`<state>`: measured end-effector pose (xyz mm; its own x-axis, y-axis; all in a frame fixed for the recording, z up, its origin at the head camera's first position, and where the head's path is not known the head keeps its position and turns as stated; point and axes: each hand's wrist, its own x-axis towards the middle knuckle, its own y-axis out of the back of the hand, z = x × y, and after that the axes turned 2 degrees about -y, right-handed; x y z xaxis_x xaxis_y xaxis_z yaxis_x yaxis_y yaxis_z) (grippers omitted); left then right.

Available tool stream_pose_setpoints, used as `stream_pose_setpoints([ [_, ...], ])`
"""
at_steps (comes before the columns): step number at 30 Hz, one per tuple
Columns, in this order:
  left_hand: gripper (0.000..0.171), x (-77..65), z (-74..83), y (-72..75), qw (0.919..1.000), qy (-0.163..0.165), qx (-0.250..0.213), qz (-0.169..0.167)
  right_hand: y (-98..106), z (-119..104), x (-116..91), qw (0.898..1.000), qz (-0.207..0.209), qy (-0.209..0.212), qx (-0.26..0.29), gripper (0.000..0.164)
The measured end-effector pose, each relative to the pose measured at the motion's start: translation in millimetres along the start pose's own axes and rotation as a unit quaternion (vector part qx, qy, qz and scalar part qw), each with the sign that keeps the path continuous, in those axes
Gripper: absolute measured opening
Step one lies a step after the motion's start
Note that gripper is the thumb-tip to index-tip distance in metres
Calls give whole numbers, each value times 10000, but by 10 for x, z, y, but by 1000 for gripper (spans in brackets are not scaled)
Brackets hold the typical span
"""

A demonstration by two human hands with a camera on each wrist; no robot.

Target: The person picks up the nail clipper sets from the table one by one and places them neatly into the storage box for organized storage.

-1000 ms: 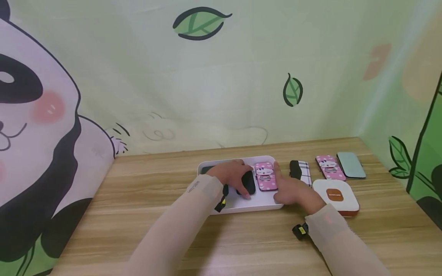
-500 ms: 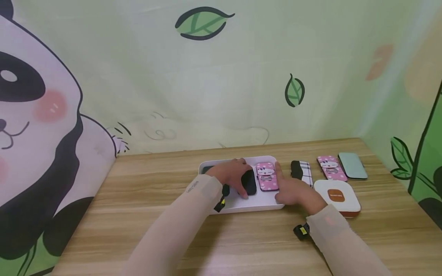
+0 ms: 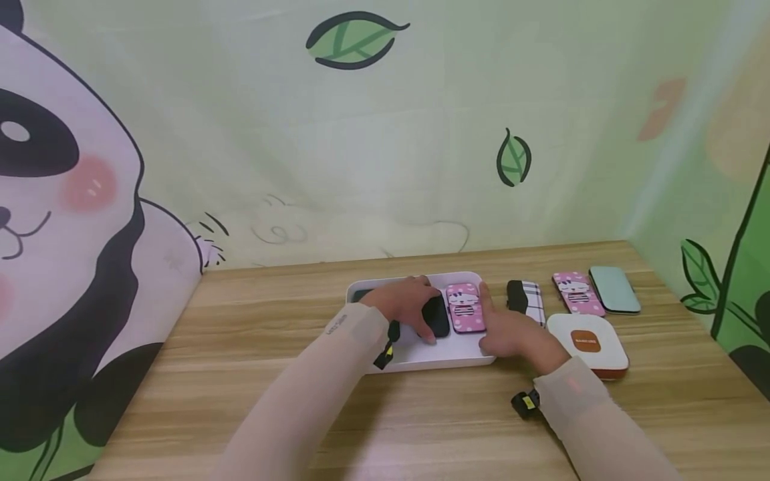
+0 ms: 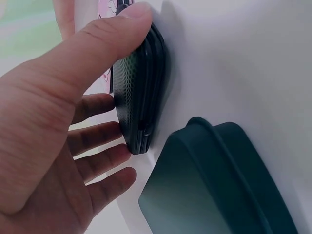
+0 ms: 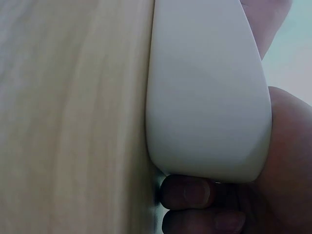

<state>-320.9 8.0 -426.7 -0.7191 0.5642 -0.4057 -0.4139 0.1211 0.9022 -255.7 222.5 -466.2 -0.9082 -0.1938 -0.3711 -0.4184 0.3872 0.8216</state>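
My left hand (image 3: pixel 402 300) reaches into a white tray (image 3: pixel 448 355) and holds a small black textured case (image 3: pixel 438 316) with thumb and fingers. In the left wrist view, the thumb lies over one end of that black case (image 4: pixel 134 97), and fingertips touch its patterned face. A dark green case (image 4: pixel 195 180) lies beside it, mostly hidden by the hand in the head view. Against the tray's right wall, a pink cat-print case (image 3: pixel 464 308) sits right of the black one. My right hand (image 3: pixel 511 330) grips the tray's right end, with fingers around its wall (image 5: pixel 209 97).
Right of the tray lie a black-and-white plaid case (image 3: pixel 527 300), another pink cat-print case (image 3: pixel 576 292) and a pale mint case (image 3: pixel 615 289). A white square case (image 3: pixel 587 341) with a brown label sits close to my right wrist. A printed curtain (image 3: pixel 385 167) stands behind the wooden table (image 3: pixel 265 321).
The black case has shifted slightly right towards the pink case in the tray, under my left hand. My right hand stays at the tray's right end.
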Motion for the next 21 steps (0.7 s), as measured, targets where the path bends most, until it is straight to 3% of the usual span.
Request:
stream_pose_setpoints([
  [10, 96, -39, 28, 22, 10000, 91, 5, -34, 2, -6, 0, 9999, 10, 107, 41, 107],
  [21, 84, -115, 30, 42, 9996, 70, -246, 108, 13, -4, -9, 9999, 7, 129, 36, 107],
])
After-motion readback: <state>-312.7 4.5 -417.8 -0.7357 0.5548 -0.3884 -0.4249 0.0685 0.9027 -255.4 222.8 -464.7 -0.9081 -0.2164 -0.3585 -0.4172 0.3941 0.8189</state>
